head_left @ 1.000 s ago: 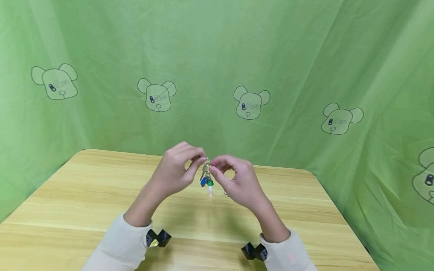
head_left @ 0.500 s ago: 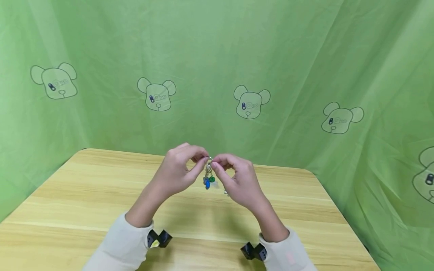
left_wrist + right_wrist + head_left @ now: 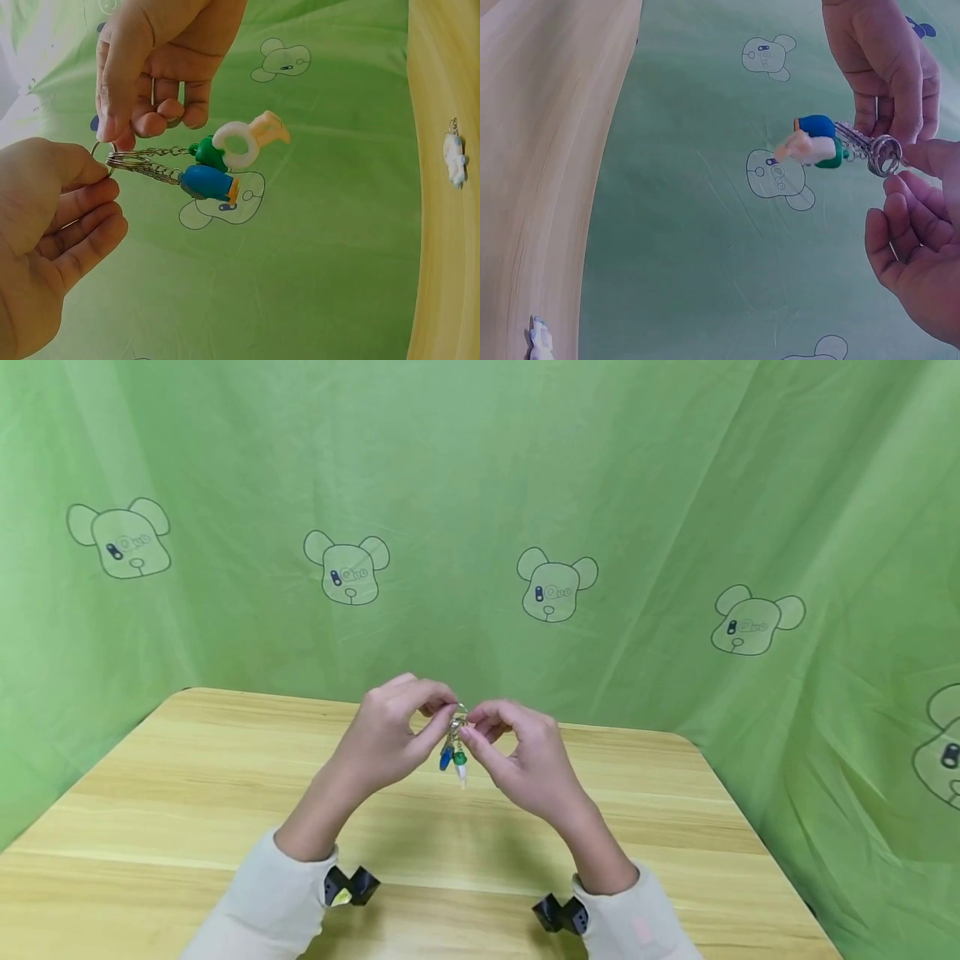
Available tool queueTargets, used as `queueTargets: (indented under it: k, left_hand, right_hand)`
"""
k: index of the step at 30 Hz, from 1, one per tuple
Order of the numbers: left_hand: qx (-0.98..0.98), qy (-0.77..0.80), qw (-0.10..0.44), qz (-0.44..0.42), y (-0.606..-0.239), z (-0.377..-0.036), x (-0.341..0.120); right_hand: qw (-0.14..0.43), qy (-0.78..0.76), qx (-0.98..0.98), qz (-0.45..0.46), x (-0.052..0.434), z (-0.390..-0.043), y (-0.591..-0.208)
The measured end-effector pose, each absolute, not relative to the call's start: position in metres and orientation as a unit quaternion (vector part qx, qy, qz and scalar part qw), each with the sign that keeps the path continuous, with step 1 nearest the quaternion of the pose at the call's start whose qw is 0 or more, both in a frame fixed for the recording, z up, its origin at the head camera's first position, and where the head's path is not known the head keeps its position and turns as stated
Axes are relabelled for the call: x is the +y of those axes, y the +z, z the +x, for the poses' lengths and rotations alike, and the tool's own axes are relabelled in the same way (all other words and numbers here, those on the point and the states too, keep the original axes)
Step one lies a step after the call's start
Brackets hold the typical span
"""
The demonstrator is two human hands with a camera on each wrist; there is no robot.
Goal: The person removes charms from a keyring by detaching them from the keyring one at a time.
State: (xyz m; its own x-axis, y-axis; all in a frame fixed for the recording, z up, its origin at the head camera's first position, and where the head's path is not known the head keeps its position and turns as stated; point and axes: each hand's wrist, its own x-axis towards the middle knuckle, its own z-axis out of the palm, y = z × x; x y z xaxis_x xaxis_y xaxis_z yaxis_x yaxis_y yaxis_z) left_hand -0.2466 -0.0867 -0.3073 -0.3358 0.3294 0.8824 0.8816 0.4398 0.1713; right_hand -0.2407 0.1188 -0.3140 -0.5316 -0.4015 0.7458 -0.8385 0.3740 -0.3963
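Note:
Just above the table, my left hand [image 3: 382, 731] and right hand [image 3: 521, 756] meet at a bundle of keychains. Between thumb and forefinger, the left hand pinches the metal rings [image 3: 885, 156] of the bundle. The right thumb and forefinger pinch at the other side of the same rings. From short chains hang a blue figure with orange feet [image 3: 206, 182] and a green-and-white figure with peach legs [image 3: 238, 144]. Which ring each fingertip grips is partly hidden. A separate white and light-blue keychain [image 3: 454, 159] lies on the table, hidden in the head view.
The wooden table [image 3: 225, 793] spans the space below both hands. Green cloth [image 3: 450, 468] printed with bear heads hangs behind and along the sides. Black cameras [image 3: 352, 887] sit at both sleeve cuffs.
Both hands stay nearly in place, pinching the rings with small finger movements. The dangling blue and green-and-white figures swing and turn.

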Motion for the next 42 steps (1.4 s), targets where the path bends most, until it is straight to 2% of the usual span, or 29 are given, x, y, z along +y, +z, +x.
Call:
queueTargets:
  k: [5, 32, 42]
  left_hand:
    - [-0.747, -0.334, 0.401, -0.411, -0.308, -0.2475, -0.0862]
    - [-0.761, -0.372, 0.331, -0.416, -0.3073, -0.25, -0.088]
    - [-0.763, -0.368, 0.341, -0.409, -0.3045, -0.2486, -0.0921]
  right_hand:
    - [0.292, 0.387, -0.776, 0.404, 0.1171, -0.2411, -0.3154]
    - [0.265, 0.394, -0.785, 0.398, 0.117, -0.2407, -0.3155]
    - [0.258, 0.349, -0.803, 0.408, 0.1189, -0.2423, -0.3175]
